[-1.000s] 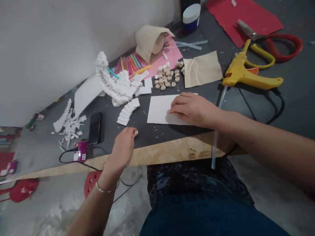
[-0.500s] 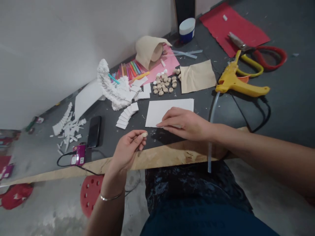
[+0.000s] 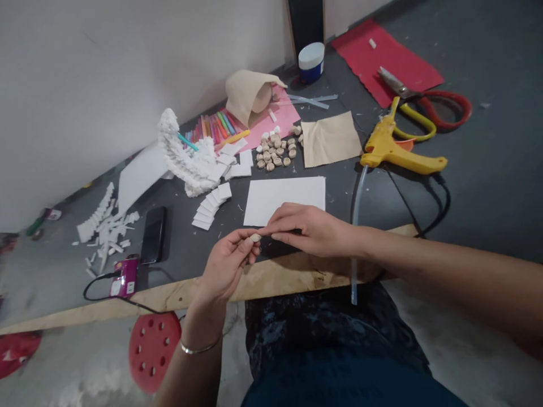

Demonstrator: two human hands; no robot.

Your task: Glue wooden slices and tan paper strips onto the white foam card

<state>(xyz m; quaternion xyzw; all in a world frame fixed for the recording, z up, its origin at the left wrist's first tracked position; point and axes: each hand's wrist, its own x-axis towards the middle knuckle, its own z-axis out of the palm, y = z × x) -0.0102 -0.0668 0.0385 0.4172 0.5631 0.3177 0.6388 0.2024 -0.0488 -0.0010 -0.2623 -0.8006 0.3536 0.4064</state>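
Observation:
My left hand (image 3: 231, 260), above the table's front edge, pinches a small pale beige piece (image 3: 255, 238) between thumb and fingers. From the right, my right hand (image 3: 311, 229) reaches over with fingers stretched out, its index fingertip at the small piece. Nothing shows between its thumb and fingers. Behind the right hand lies a blank white card (image 3: 284, 195) on the table. A pile of small round beige pieces (image 3: 275, 152) sits beyond the card, next to a wrinkled square of beige paper (image 3: 331, 139).
A yellow glue gun (image 3: 392, 150) with a long glue stick lies at right, beside red-handled scissors (image 3: 445, 104) on red paper (image 3: 382, 56). Leftward are fanned white squares (image 3: 212, 204), a white bumpy model (image 3: 190, 164), a phone (image 3: 153, 234) and white scraps (image 3: 111, 234).
My right hand has moved left off the card's front edge to the small beige piece. My left hand has shifted slightly right, still pinching it. The camera view has shifted a little.

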